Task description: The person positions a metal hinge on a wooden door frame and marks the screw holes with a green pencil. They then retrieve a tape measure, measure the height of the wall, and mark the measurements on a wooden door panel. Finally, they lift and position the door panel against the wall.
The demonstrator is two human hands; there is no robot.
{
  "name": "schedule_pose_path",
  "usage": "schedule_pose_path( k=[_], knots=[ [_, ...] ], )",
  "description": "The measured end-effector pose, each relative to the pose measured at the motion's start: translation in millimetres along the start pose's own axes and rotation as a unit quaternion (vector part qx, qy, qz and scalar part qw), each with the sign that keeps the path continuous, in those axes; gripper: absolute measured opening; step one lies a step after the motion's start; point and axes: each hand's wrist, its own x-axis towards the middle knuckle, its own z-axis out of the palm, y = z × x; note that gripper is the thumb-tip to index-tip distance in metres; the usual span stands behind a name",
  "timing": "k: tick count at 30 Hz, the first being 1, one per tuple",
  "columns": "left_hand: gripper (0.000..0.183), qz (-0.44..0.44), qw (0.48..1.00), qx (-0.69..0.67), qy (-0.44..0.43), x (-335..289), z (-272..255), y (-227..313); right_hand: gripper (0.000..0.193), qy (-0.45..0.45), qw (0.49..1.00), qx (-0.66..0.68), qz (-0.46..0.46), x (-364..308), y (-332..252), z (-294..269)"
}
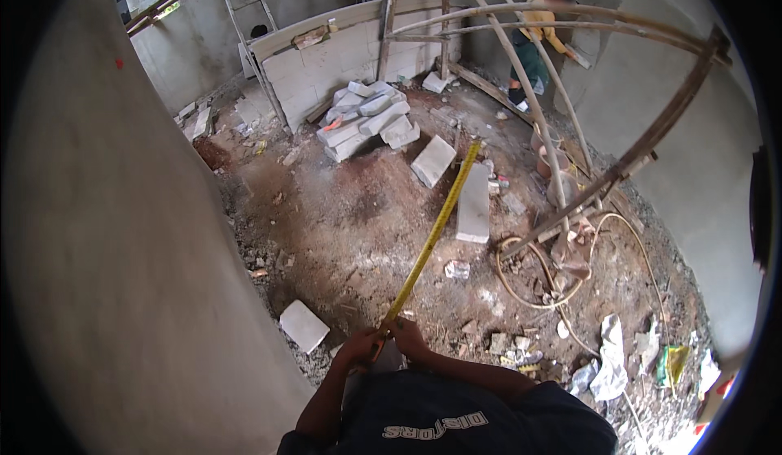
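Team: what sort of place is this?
Most likely the inside of a building under construction: loose pale blocks piled on a rubble-strewn dirt floor, a low block wall behind them, and a co-worker with a flat tool at a bare grey wall.

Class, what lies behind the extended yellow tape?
Dirt ground shows around the tape, with a pale block along its upper right; the strip it directly covers cannot be seen.

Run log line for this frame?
left hand: holding tape case | right hand: at near end of yellow blade | blade: extended over floor | block pile: ahead
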Motion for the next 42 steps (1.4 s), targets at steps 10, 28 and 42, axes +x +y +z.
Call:
schedule_pose_path(
  k=[10, 28, 42],
  knots=[
    [0.036, 0.062, 0.997, -0.005, 0.055, 128, -194, -87, 0.042, 0.034, 0.995, 0.040, -0.090, 304, -126, 32],
    [0.027, -0.274, 0.931, -0.229, 0.080, 282, -621, -53, 0.042, 0.203, 0.970, 0.049, -0.123, 808, -450, 69],
    [0.027, -0.150, 0.976, -0.100, 0.118, 493, -920, 24, 0.052, 0.169, 0.973, 0.060, -0.146, 1010, -595, 184]
  ],
)
